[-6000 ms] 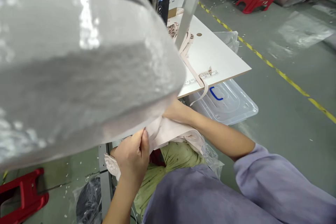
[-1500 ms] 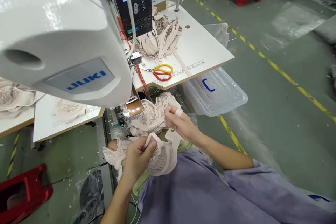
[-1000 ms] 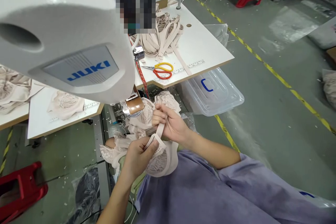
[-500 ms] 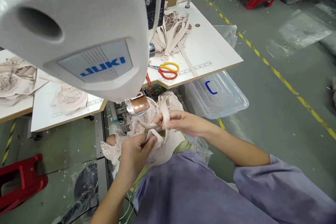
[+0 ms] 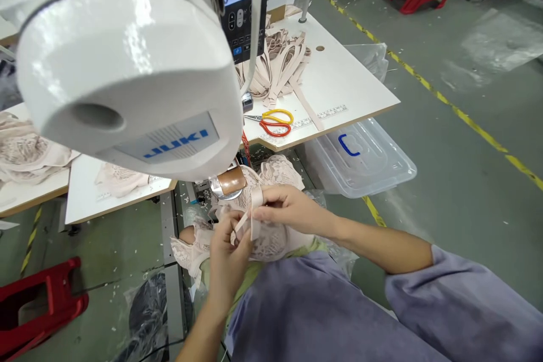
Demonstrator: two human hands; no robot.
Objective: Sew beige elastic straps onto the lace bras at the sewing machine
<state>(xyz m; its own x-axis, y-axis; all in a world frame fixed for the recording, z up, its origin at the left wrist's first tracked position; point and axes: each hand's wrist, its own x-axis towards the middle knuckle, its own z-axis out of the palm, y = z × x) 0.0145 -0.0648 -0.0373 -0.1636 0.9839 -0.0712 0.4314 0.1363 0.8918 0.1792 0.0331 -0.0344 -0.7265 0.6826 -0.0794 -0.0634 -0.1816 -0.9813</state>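
My left hand (image 5: pixel 230 246) is closed, pinching the edge of a pale pink lace bra (image 5: pixel 271 240) that lies across my lap. Between thumb and fingers of my right hand (image 5: pixel 288 207) is a pale pink elastic strap (image 5: pixel 257 198), held close to the left fingertips. Part of the strap loops upward in front of the right fingers. Just beyond my hands sits the sewing machine's metal and brown lower arm (image 5: pixel 231 182), with more lace around it. The white sewing machine head (image 5: pixel 136 79) hangs above and to the left.
Yellow-and-red scissors (image 5: pixel 275 123) and a heap of straps (image 5: pixel 282 62) lie on the white table (image 5: pixel 339 79). A clear lidded box (image 5: pixel 360 161) stands below its right edge. Lace pieces (image 5: pixel 29 150) lie on the left table; a red stool (image 5: pixel 46 300) is lower left.
My right hand has drawn the strap down and left, nearer to my left hand. The strap's tall loop has become shorter. The camera view has shifted slightly.
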